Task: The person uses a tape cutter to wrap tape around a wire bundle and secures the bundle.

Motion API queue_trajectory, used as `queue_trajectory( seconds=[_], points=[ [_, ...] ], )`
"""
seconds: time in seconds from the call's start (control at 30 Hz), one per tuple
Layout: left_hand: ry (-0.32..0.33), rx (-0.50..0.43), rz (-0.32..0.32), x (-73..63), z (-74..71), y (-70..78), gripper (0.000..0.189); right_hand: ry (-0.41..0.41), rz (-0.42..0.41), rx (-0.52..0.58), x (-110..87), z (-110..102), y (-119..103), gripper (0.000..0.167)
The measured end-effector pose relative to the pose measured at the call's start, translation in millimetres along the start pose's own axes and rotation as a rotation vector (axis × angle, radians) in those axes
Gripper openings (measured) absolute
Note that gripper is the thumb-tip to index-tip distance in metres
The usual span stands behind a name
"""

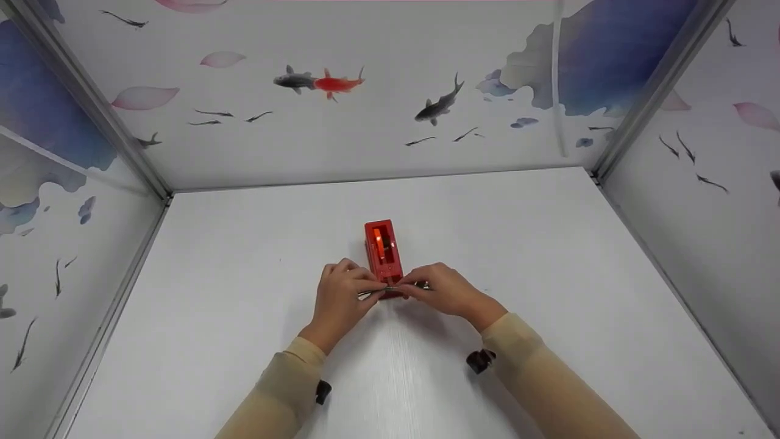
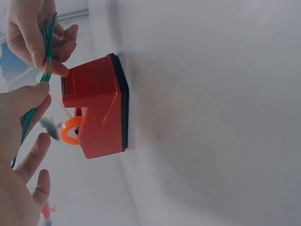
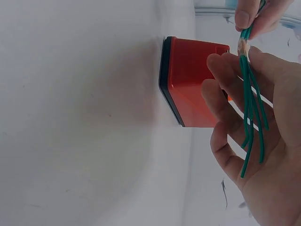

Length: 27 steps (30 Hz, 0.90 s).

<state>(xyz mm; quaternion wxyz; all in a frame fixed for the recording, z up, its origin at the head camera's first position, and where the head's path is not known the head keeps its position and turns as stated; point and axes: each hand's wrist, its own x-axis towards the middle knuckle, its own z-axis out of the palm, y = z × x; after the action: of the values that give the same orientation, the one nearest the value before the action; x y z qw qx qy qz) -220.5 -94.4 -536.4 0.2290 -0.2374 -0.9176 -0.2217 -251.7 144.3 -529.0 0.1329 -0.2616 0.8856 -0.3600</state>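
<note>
A bundle of thin green wires runs between the two hands, with a band of clear tape around its middle. My left hand pinches the bundle between thumb and forefinger on one side of the band, its other fingers spread in the left wrist view. At the taped part, my right hand pinches with thumb and forefinger; loose wire ends fan out over its palm in the right wrist view. Just behind the fingertips stands a red tape dispenser with an orange tape roll. The hands partly hide its front end.
The white tabletop stretches around the dispenser. Printed panels with fish and petals, such as the back wall, enclose it at the back and both sides. Small black devices sit at both wrists, one being the right wrist device.
</note>
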Motion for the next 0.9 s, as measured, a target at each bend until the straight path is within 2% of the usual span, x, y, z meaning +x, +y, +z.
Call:
queue_trajectory(
  seconds=[0.23,0.5,0.63,0.73,0.9],
  points=[
    [0.036,0.045,-0.008,-4.8,0.8,-0.3,0.019,-0.012,-0.001,0.034,3.7,5.1,-1.1,0.017],
    [0.035,0.106,-0.036,-3.0,1.5,0.6,0.024,0.078,-0.032,-0.007,4.5,7.6,-1.8,0.013],
    [0.021,0.081,-0.055,-3.4,2.8,1.7,0.021,0.111,-0.058,-0.033,2.0,7.2,-0.4,0.012],
    [-0.020,0.008,-0.112,-4.1,3.7,2.1,0.018,0.127,-0.091,-0.051,0.3,6.5,1.3,0.012],
    [-0.150,-0.194,-0.301,-1.0,2.8,0.6,0.019,0.142,-0.163,-0.051,0.8,4.0,1.7,0.015]
  ],
)
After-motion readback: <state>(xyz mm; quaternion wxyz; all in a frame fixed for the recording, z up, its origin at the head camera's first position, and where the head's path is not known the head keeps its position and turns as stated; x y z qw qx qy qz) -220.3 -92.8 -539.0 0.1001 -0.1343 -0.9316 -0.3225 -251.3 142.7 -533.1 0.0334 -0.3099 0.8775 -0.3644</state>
